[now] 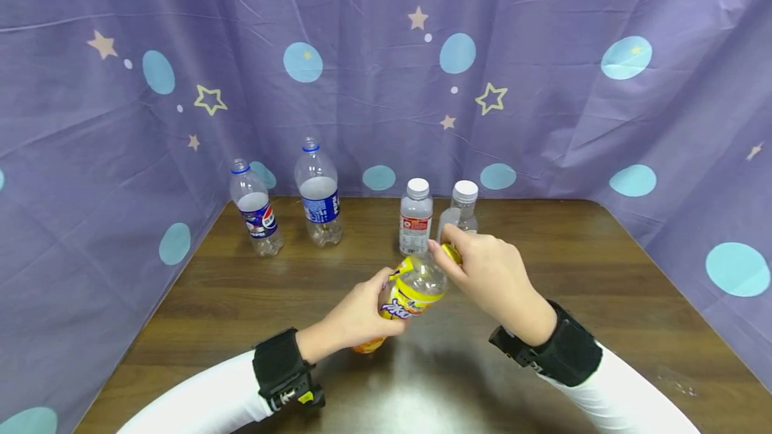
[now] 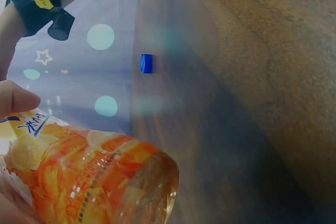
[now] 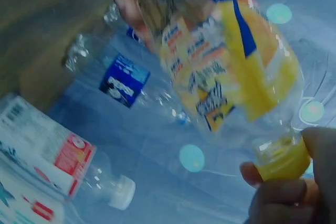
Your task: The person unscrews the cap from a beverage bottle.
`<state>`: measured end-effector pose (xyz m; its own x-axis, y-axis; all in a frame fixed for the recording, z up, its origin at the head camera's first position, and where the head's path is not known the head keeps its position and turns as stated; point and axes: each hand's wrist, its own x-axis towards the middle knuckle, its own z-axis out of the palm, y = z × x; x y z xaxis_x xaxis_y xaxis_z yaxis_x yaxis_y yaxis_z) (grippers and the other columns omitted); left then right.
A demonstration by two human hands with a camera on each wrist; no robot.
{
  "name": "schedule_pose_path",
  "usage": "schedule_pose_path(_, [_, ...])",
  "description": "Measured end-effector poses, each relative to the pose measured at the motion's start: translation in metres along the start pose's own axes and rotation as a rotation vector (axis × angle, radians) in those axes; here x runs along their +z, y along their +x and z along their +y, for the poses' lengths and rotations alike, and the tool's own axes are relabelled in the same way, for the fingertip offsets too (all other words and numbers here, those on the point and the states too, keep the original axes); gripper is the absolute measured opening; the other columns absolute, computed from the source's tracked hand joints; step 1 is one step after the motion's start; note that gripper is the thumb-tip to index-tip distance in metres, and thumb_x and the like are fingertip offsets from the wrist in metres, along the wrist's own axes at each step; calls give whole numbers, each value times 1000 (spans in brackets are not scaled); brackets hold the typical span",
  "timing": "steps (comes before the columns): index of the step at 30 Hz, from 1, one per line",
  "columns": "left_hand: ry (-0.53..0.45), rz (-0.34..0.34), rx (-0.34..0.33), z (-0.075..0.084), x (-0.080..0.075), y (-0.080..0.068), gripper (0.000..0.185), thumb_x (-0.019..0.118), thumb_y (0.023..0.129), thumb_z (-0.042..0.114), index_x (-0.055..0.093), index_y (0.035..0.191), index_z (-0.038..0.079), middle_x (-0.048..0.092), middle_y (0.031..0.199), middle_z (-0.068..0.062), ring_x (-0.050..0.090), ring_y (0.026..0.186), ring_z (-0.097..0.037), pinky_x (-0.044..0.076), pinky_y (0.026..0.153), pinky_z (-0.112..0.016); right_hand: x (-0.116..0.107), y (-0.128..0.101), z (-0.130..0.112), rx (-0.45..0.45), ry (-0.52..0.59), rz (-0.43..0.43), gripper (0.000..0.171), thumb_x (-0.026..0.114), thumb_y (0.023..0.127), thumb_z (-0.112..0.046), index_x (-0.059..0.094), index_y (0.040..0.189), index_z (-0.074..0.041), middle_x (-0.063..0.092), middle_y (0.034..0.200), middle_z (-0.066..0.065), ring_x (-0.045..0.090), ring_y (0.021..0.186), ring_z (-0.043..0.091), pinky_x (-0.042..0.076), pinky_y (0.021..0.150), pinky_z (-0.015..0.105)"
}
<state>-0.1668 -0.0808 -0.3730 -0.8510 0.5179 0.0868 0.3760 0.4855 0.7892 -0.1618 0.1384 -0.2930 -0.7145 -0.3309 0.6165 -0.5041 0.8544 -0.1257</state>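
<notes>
An empty clear bottle with an orange-and-yellow label (image 1: 410,293) (image 2: 89,177) (image 3: 231,72) is held tilted above the wooden table (image 1: 241,300). My left hand (image 1: 362,317) grips its body around the label. My right hand (image 1: 482,266) pinches its yellow cap (image 1: 451,253) (image 3: 281,161) with thumb and fingers (image 3: 278,200). The bottle's neck points away from me and to the right.
Two blue-labelled bottles without caps (image 1: 256,209) (image 1: 318,196) stand at the back left. Two small white-capped bottles (image 1: 416,216) (image 1: 461,209) stand behind my hands. A loose blue cap (image 2: 146,63) lies on the table. Purple cloth (image 1: 386,65) walls the table on three sides.
</notes>
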Motion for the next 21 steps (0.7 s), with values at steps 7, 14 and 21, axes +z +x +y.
schedule_pose_path(7, [4, -8, 20, 2, -2, 1, 56, 75, 74, 22, 47, 122, 18, 67, 102, 5, 63, 84, -6, 52, 77, -26, 8, -1, 5, -98, 127, 100, 26, 61, 90, -25, 44, 72, -17, 29, 54, -10, 33, 49, 6, 23, 45, 21])
schedule_pose_path(14, [-4, -60, 83, 3, -7, 0, 56, 76, 72, 18, 48, 120, 18, 66, 99, 6, 62, 83, -6, 52, 77, -25, 14, -2, 13, -307, 263, 218, 41, 39, 102, -39, 43, 69, -15, 32, 57, -7, 33, 54, 5, 24, 49, 17])
schedule_pose_path(21, [-109, -215, 123, -2, -11, 1, 60, 75, 73, 13, 47, 126, 17, 65, 103, 4, 62, 87, -5, 52, 81, -24, 21, -7, 16, -442, 371, 264, 41, 40, 103, -36, 45, 70, -13, 38, 59, -4, 36, 56, 6, 29, 51, 18])
